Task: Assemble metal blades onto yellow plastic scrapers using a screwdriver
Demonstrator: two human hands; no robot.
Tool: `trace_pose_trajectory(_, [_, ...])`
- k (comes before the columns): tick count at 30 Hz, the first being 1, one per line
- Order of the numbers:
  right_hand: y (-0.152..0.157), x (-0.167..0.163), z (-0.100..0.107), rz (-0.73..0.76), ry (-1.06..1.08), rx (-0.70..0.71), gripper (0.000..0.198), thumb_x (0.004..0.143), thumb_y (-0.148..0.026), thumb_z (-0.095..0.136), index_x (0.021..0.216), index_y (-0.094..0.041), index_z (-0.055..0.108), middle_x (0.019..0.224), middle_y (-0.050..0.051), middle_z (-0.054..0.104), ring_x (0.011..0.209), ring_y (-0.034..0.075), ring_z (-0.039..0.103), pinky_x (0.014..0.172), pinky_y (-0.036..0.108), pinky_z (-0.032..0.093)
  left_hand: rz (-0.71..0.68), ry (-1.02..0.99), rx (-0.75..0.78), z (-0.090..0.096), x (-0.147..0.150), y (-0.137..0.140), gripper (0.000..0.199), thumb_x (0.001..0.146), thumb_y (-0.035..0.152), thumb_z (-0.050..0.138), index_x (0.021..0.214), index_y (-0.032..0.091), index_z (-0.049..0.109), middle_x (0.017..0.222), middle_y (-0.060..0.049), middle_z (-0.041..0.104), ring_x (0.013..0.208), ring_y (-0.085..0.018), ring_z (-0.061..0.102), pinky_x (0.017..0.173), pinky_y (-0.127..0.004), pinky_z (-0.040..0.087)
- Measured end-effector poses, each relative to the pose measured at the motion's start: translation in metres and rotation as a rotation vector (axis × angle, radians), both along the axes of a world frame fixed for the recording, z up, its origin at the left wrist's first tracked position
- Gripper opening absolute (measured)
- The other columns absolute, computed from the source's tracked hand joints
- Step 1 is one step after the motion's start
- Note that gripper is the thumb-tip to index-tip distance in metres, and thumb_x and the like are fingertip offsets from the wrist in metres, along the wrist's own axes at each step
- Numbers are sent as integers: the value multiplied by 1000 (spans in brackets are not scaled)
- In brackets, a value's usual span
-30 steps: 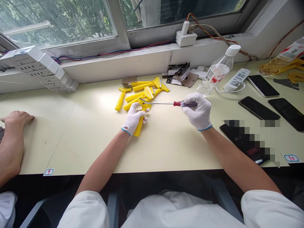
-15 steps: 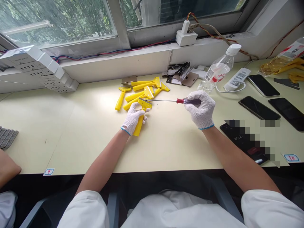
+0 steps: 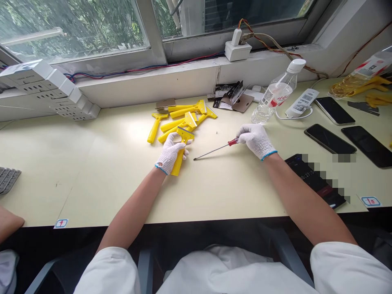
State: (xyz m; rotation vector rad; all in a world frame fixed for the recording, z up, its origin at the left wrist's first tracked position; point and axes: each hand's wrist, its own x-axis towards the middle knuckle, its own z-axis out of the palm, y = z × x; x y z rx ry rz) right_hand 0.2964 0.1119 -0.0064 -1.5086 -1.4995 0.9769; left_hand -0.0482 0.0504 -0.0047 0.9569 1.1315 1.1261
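My left hand (image 3: 170, 153), in a white knit glove, is closed round the handle of a yellow scraper (image 3: 179, 160) whose head points away from me. My right hand (image 3: 255, 139), gloved alike, grips a screwdriver (image 3: 212, 151) by its red and dark handle. Its long shank slants down to the left, the tip close to the tabletop, right of the held scraper; whether it touches I cannot tell. A tiny part, perhaps a screw (image 3: 217, 132), lies beyond the shank. Several more yellow scrapers (image 3: 187, 119) lie in a loose pile behind my left hand.
Behind are torn black packaging (image 3: 234, 97), a plastic bottle (image 3: 275, 93) and a power strip (image 3: 302, 103). Several phones (image 3: 330, 139) lie at right. White boxes (image 3: 69, 96) are stacked at left. A co-worker's arm (image 3: 9, 220) rests at the left edge.
The screwdriver's tip has come away from the scraper head and swung down towards the table. My right hand has shifted slightly lower. The left hand still holds the scraper.
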Motion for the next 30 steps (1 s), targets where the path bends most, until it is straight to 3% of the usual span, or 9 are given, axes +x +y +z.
trace_pose_trajectory(3, [-1, -2, -1, 88, -259, 23, 21, 54, -29, 59, 66, -17, 71, 67, 6, 66, 69, 18, 55, 61, 30, 35, -7, 1, 4, 0, 0, 0, 61, 80, 25, 80, 132, 26, 48, 118, -9, 83, 61, -15, 71, 56, -29, 56])
trace_pose_trajectory(7, [-4, -6, -2, 263, -437, 40, 29, 62, -29, 56, 77, -15, 76, 80, 6, 74, 78, 18, 60, 70, 30, 38, -26, -24, -14, 1, 1, -2, 64, 80, 27, 83, 133, 26, 47, 119, -9, 83, 62, -14, 70, 56, -28, 55])
trace_pose_trajectory(12, [-6, -18, -6, 272, -647, 92, 29, 90, -35, 56, 79, -14, 75, 81, 8, 73, 76, 17, 57, 71, 32, 33, -155, -66, -78, 6, 7, -9, 64, 80, 30, 87, 130, 26, 47, 120, -11, 84, 61, -13, 69, 55, -26, 53])
trace_pose_trajectory(15, [-3, -27, -6, 212, -747, 85, 34, 99, -40, 61, 111, -16, 82, 101, 9, 80, 86, 21, 64, 77, 32, 39, -239, -81, -89, 8, 11, -12, 63, 81, 32, 87, 129, 27, 46, 122, -12, 84, 60, -13, 69, 55, -26, 53])
trace_pose_trajectory(18, [6, -37, -6, 218, -784, 70, 55, 99, -38, 68, 149, -17, 73, 128, 13, 80, 108, 27, 72, 92, 34, 49, -295, -82, -93, 7, 13, -13, 63, 81, 31, 87, 128, 27, 45, 121, -12, 84, 60, -14, 70, 54, -27, 53])
trace_pose_trajectory(21, [16, -46, -8, 271, -774, 147, 65, 100, -32, 68, 163, -17, 65, 151, 17, 69, 124, 31, 70, 105, 38, 52, -314, -83, -96, 6, 13, -12, 63, 82, 30, 87, 129, 27, 45, 123, -13, 84, 59, -13, 69, 54, -27, 53])
trace_pose_trajectory(24, [21, -55, -8, 318, -770, 203, 52, 103, -27, 62, 153, -15, 73, 147, 18, 70, 122, 30, 70, 107, 37, 53, -307, -81, -89, 6, 14, -12, 63, 82, 30, 87, 129, 26, 46, 125, -13, 84, 58, -12, 68, 54, -27, 52])
trace_pose_trajectory(27, [20, -63, -4, 308, -791, 171, 35, 104, -21, 59, 125, -11, 84, 128, 17, 79, 117, 28, 72, 106, 35, 52, -316, -88, -94, 8, 14, -13, 63, 82, 30, 88, 128, 27, 45, 124, -13, 84, 58, -13, 69, 53, -27, 52])
trace_pose_trajectory(30, [17, -67, 3, 308, -847, 117, 30, 103, -17, 59, 117, -11, 85, 120, 16, 82, 112, 27, 74, 103, 33, 51, -320, -82, -100, 10, 15, -14, 63, 81, 30, 88, 126, 27, 45, 123, -13, 84, 59, -14, 70, 53, -27, 51])
